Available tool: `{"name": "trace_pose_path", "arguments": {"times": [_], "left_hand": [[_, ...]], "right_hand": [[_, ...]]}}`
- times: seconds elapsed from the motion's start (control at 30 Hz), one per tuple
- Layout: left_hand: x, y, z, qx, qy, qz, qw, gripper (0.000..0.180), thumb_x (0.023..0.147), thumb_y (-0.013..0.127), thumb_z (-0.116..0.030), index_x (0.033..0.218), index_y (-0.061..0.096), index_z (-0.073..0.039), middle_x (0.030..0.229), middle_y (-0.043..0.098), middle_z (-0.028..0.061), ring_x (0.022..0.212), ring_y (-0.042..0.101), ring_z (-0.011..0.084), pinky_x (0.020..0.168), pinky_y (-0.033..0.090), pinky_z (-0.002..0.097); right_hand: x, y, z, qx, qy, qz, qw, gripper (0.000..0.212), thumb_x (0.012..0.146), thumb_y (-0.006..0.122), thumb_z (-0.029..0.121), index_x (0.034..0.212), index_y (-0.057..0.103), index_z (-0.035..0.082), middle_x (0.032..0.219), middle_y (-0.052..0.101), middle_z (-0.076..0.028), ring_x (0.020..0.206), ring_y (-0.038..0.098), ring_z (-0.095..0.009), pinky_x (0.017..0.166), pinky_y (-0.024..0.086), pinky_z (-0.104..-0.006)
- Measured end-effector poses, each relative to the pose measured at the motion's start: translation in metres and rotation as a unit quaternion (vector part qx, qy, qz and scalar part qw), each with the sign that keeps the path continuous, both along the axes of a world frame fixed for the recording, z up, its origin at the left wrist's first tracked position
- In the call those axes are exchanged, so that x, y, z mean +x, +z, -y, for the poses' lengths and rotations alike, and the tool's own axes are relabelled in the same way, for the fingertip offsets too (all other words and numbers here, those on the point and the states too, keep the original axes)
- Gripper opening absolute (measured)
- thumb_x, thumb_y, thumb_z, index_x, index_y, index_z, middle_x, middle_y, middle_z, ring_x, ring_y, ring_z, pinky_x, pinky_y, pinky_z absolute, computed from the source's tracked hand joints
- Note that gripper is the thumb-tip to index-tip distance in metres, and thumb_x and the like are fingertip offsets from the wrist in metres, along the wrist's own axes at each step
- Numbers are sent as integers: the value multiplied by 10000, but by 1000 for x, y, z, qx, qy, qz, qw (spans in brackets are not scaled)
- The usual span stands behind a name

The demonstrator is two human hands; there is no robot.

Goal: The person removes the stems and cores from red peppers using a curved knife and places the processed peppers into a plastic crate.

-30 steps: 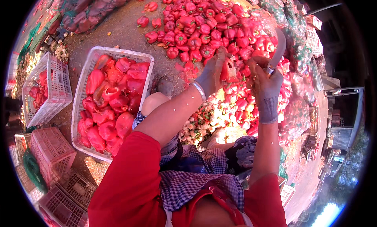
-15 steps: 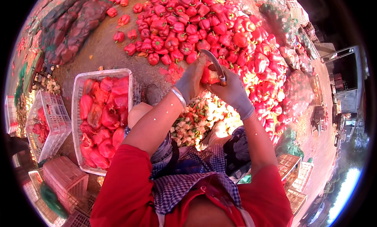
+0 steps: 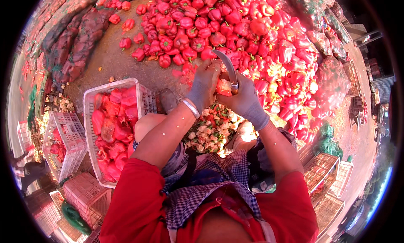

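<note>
My left hand (image 3: 204, 84), in a grey glove, is closed round a red bell pepper (image 3: 224, 88). A pale cut surface shows on the pepper between my hands. My right hand (image 3: 244, 99), gloved too, grips the handle of a curved knife (image 3: 229, 68). Its hooked blade points up and to the left, above the pepper. Part of the handle and most of the pepper are hidden by my fingers. Below my hands, between my legs, lies a heap of cut-off pepper cores and stems (image 3: 208, 131).
A big pile of whole red peppers (image 3: 202, 22) spreads ahead and to the right. A white crate (image 3: 89, 129) of cored peppers stands at my left, with a tilted crate (image 3: 69, 148) beyond it. Filled net sacks (image 3: 80, 45) lie far left; stacked crates (image 3: 320, 171) stand at right.
The whole view has shifted a little. My hands stay together on the pepper and knife; the pepper's pale cut side shows more plainly now, and the blade stands slightly more upright.
</note>
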State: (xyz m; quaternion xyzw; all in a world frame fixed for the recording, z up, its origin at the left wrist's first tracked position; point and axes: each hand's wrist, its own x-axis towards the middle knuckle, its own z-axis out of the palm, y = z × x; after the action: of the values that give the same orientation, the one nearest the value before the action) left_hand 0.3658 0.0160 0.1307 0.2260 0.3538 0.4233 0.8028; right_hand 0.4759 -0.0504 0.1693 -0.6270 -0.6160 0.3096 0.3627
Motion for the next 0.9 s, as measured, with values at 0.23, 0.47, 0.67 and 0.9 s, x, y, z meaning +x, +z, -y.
{"name": "trace_pose_path", "arguments": {"times": [0.23, 0.47, 0.67, 0.9], "left_hand": [[-4, -56, -11, 574, -46, -238, 782, 196, 931, 483, -87, 1118, 508, -33, 976, 606, 94, 855, 639, 217, 755, 560, 351], [-7, -24, -1, 423, -140, -109, 889, 385, 760, 636, -131, 1123, 550, -38, 1033, 604, 144, 995, 606, 326, 870, 496, 398], [-12, -34, -3, 520, -156, -95, 834, 366, 759, 652, -162, 1093, 560, -47, 1037, 621, 146, 991, 606, 350, 868, 492, 425], [-2, 10, 10, -55, -169, 24, 984, 288, 856, 602, -148, 1113, 557, -26, 1055, 628, 144, 1011, 612, 319, 852, 498, 421]], "right_hand": [[14, -8, 7, 8, 29, -20, 999, 499, 628, 804, 198, 1051, 605, 23, 881, 624, -135, 823, 617, -290, 771, 487, -390], [21, 0, 15, 47, 73, -39, 995, 520, 618, 805, 151, 1075, 601, 12, 913, 633, -146, 838, 624, -276, 782, 495, -371], [25, -1, 20, 35, 91, -32, 995, 525, 631, 796, 87, 1112, 604, 7, 962, 631, -76, 855, 577, -90, 761, 491, -271], [23, -14, 22, 106, 78, 74, 988, 570, 618, 818, 188, 1125, 591, 58, 1011, 614, -140, 913, 631, -325, 799, 508, -403]]}}
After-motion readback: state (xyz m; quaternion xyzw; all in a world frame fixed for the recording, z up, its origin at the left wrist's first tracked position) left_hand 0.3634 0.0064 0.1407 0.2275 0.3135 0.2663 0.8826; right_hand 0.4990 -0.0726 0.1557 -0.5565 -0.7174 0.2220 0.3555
